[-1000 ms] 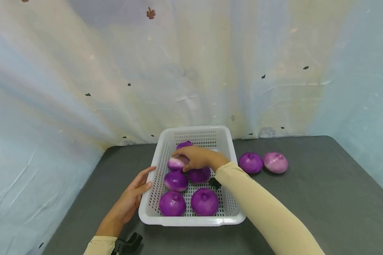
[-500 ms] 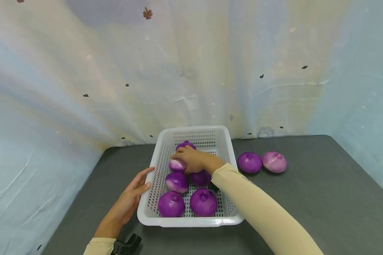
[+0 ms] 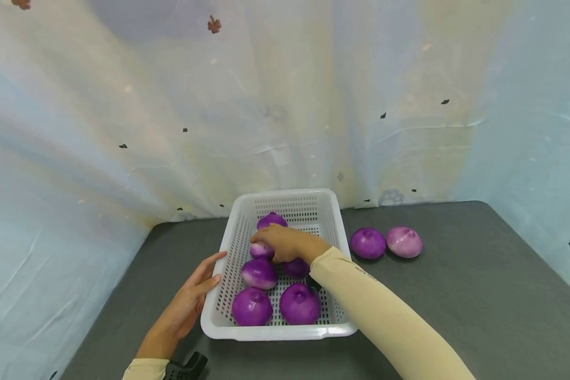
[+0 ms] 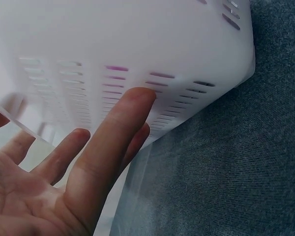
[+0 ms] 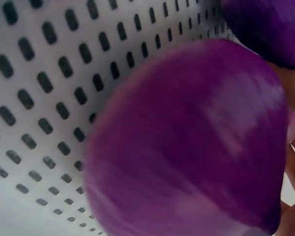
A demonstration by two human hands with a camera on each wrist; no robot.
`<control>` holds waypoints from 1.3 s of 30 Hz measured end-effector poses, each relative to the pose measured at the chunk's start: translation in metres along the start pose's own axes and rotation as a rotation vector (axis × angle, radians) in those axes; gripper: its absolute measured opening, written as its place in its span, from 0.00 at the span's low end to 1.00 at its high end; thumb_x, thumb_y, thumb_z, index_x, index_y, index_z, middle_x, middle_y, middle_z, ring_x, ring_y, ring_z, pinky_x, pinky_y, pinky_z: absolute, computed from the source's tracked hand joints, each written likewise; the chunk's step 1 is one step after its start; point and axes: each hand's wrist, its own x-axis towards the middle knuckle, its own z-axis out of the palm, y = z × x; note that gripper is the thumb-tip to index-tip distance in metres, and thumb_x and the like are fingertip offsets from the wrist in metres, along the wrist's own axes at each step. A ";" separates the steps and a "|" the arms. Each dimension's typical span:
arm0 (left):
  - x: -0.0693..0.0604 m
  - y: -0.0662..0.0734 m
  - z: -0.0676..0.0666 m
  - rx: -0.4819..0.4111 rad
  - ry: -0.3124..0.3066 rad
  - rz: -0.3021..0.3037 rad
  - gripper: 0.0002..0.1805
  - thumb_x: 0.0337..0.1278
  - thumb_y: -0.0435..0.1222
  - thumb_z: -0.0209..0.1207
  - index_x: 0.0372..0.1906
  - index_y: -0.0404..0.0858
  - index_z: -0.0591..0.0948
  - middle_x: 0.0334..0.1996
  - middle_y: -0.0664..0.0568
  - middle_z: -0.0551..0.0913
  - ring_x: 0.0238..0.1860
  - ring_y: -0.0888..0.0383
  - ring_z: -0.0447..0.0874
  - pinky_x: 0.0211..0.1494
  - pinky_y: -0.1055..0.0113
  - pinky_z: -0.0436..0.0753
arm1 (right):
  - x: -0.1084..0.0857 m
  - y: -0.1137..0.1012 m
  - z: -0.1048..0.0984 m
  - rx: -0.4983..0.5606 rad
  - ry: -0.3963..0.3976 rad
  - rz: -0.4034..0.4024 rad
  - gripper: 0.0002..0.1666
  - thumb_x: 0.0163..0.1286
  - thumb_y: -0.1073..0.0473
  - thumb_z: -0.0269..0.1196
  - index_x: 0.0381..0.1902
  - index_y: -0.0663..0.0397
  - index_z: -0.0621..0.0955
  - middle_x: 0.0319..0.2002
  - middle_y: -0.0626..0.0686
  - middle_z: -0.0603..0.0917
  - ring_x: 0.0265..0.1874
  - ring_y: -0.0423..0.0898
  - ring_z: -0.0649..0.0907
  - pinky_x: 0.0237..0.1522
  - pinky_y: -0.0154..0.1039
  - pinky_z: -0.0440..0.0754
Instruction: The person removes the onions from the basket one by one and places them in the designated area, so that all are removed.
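Beneath the fingers [image 3: 211,260] lies a dark grey counter [image 3: 465,285] with rounded far corners. Beyond them hangs a creased, softly lit pastel sheet [image 3: 290,105] with small dark leaf shapes [image 3: 445,102]; to their left and right it turns pale blue.

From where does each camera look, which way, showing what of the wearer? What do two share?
Head: head-worn, facing forward and down at the basket; left hand and right hand show.
Left wrist: on that wrist, facing the basket's outer wall; left hand shows.
Right wrist: on that wrist, facing a purple onion; right hand partly shows.
Head and left wrist share: left hand, basket.
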 end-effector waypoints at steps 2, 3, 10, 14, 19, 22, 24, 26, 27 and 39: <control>-0.001 0.000 0.000 -0.001 0.001 -0.003 0.31 0.78 0.44 0.45 0.78 0.53 0.50 0.80 0.47 0.44 0.70 0.41 0.65 0.57 0.54 0.80 | 0.000 0.000 0.000 -0.009 0.001 0.011 0.41 0.59 0.66 0.71 0.69 0.40 0.73 0.66 0.44 0.77 0.72 0.46 0.68 0.74 0.46 0.64; -0.001 0.000 0.000 -0.002 0.002 -0.004 0.31 0.78 0.44 0.45 0.78 0.53 0.50 0.80 0.47 0.44 0.71 0.40 0.64 0.57 0.54 0.80 | 0.000 0.000 0.000 -0.016 0.003 0.012 0.41 0.59 0.66 0.71 0.69 0.39 0.73 0.66 0.44 0.77 0.72 0.46 0.69 0.74 0.46 0.64; 0.001 0.000 0.000 -0.006 0.005 -0.005 0.31 0.78 0.44 0.45 0.78 0.52 0.51 0.80 0.47 0.45 0.70 0.42 0.66 0.57 0.54 0.80 | -0.001 0.002 -0.003 -0.085 0.065 -0.010 0.41 0.60 0.59 0.73 0.70 0.39 0.72 0.63 0.43 0.80 0.68 0.46 0.73 0.70 0.45 0.69; 0.001 0.000 0.001 -0.004 0.005 -0.002 0.31 0.78 0.44 0.45 0.78 0.52 0.51 0.80 0.48 0.45 0.69 0.43 0.66 0.56 0.55 0.80 | -0.004 0.000 -0.010 -0.070 0.101 -0.025 0.41 0.60 0.56 0.73 0.70 0.42 0.71 0.62 0.45 0.81 0.65 0.45 0.77 0.68 0.44 0.72; 0.001 0.000 0.000 -0.002 0.016 -0.005 0.30 0.78 0.44 0.46 0.78 0.53 0.52 0.80 0.48 0.45 0.70 0.41 0.64 0.56 0.54 0.80 | -0.009 -0.005 -0.018 -0.033 0.124 -0.027 0.44 0.62 0.52 0.73 0.73 0.45 0.68 0.67 0.50 0.76 0.67 0.48 0.75 0.69 0.46 0.71; 0.001 -0.001 0.000 0.002 0.016 -0.004 0.30 0.78 0.44 0.46 0.78 0.53 0.52 0.80 0.47 0.46 0.70 0.41 0.65 0.56 0.54 0.80 | -0.014 -0.007 -0.023 -0.012 0.137 -0.027 0.45 0.63 0.52 0.72 0.75 0.45 0.66 0.70 0.52 0.73 0.69 0.50 0.73 0.70 0.48 0.70; 0.001 -0.001 0.000 -0.001 0.011 -0.003 0.30 0.78 0.44 0.46 0.78 0.53 0.52 0.80 0.46 0.46 0.70 0.41 0.65 0.56 0.54 0.80 | -0.019 -0.009 -0.027 0.009 0.149 -0.036 0.46 0.63 0.52 0.72 0.75 0.46 0.65 0.70 0.53 0.72 0.68 0.50 0.74 0.69 0.48 0.71; 0.000 -0.001 0.000 -0.002 0.006 0.001 0.31 0.78 0.44 0.45 0.78 0.52 0.51 0.80 0.46 0.46 0.69 0.42 0.66 0.56 0.54 0.80 | -0.024 -0.011 -0.031 0.019 0.160 -0.049 0.46 0.63 0.52 0.71 0.75 0.45 0.65 0.69 0.53 0.72 0.66 0.49 0.75 0.68 0.47 0.72; 0.000 0.000 0.000 -0.002 0.005 0.000 0.31 0.78 0.44 0.45 0.78 0.52 0.51 0.80 0.46 0.46 0.69 0.42 0.66 0.56 0.54 0.81 | -0.026 -0.012 -0.032 0.021 0.163 -0.048 0.46 0.63 0.51 0.71 0.75 0.44 0.65 0.69 0.52 0.72 0.65 0.48 0.76 0.67 0.47 0.73; 0.000 0.000 0.000 0.000 0.015 -0.003 0.31 0.78 0.43 0.45 0.78 0.52 0.51 0.80 0.49 0.46 0.67 0.47 0.69 0.55 0.56 0.81 | -0.057 -0.017 -0.046 -0.024 0.204 -0.045 0.43 0.61 0.50 0.73 0.72 0.41 0.69 0.69 0.50 0.72 0.67 0.49 0.74 0.67 0.48 0.72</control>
